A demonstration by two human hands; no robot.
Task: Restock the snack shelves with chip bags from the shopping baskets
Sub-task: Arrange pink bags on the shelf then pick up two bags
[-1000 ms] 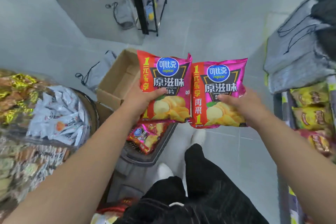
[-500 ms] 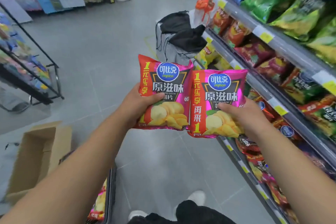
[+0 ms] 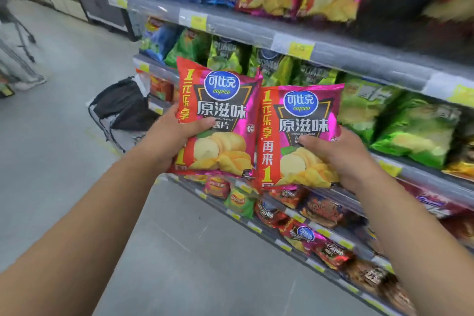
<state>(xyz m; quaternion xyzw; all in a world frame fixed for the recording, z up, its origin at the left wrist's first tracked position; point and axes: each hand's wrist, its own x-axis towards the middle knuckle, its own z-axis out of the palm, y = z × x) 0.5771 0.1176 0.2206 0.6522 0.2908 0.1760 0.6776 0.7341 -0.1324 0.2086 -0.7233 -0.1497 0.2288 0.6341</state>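
Two chip bags held upright, side by side, in front of the snack shelves (image 3: 346, 56).

The left hand (image 3: 174, 133) was clamped on the left chip bag (image 3: 225, 115) at its lower left edge, thumb across the front and fingers behind. The right hand (image 3: 343, 159) gripped the right chip bag (image 3: 302, 120) the same way at its lower right edge. Both bags stood with the long axis vertical, tops up and printed fronts towards the person. The left one sat a little higher and their inner edges touched. They hung in the air just before the front edge of the middle shelf, partly covering a row of green bags (image 3: 410, 131) packed along it. Similar pink bags stood near the front edge of the shelf above. Open grey floor (image 3: 77, 161) lay to the left, with a black bag (image 3: 123, 102) on it near the shelves' left end.
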